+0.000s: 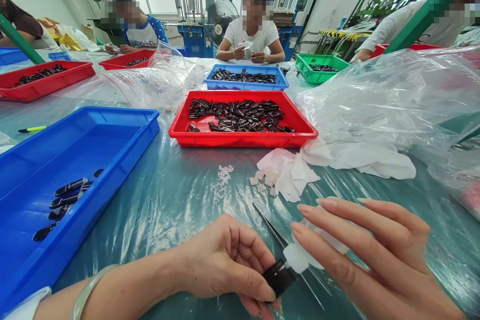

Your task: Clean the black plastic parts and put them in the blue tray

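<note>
At the lower centre, my left hand (pixel 240 265) pinches a small black glossy part (pixel 279 278) between thumb and fingers. My right hand (pixel 367 255) is just to its right, palm down with the fingers stretched out. A white translucent piece (pixel 298 257) lies under the right hand's fingertips and meets the black part's upper right end; how the right hand holds it, if at all, is hidden. Metal tweezers (pixel 268 222) lie on the table beneath, partly covered by the hands and the white piece.
A blue tray (pixel 131 160) with several black parts stands left. Ahead are a red tray (pixel 240 140) and a smaller blue tray (pixel 245 85), both full of black parts. Crumpled white tissue (pixel 288 172), white scraps (pixel 223 177) and plastic sheeting (pixel 375 95) lie about. People sit across the table.
</note>
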`<state>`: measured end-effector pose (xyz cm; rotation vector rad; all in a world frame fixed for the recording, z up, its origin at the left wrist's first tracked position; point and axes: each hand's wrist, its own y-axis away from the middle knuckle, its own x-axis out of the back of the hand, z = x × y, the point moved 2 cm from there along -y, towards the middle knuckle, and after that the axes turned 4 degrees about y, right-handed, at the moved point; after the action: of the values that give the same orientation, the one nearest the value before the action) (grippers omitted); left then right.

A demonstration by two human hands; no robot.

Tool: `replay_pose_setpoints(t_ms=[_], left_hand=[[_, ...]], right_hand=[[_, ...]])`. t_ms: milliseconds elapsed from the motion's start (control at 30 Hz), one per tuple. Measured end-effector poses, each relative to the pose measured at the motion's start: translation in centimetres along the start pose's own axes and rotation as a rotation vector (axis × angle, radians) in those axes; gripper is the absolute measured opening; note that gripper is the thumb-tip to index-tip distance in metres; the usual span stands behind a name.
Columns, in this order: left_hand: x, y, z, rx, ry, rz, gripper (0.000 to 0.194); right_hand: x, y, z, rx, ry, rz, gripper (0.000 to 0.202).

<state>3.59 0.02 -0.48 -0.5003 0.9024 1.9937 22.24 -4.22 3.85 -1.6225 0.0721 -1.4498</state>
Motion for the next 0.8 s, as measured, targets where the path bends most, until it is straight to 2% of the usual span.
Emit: replay_pose_setpoints(t_ms=[233, 433, 600, 800], left_hand=[[-0.09, -0.05, -0.09, 0.008, 0.007, -0.005, 0.016], [0.03, -0.13, -0.15, 0.000, 0.009, -0.015, 0.016], [0.16, -0.16, -0.14, -0.016, 0.033, -0.033, 0.019], [0.20, -0.02, -0.09, -0.027, -0.003, -0.031, 0.017]], right_hand=[[0.06, 0.26, 0.17, 0.031, 0.028, -0.082, 0.028], [-0.06, -0.27, 0.41, 0.061, 0.014, -0.043, 0.026], [-0.18, 0.33, 0.62, 0.116, 0.015, -0.073, 0.032], [0.37, 0.40, 0.80, 0.139, -0.009, -0.059, 0.031]])
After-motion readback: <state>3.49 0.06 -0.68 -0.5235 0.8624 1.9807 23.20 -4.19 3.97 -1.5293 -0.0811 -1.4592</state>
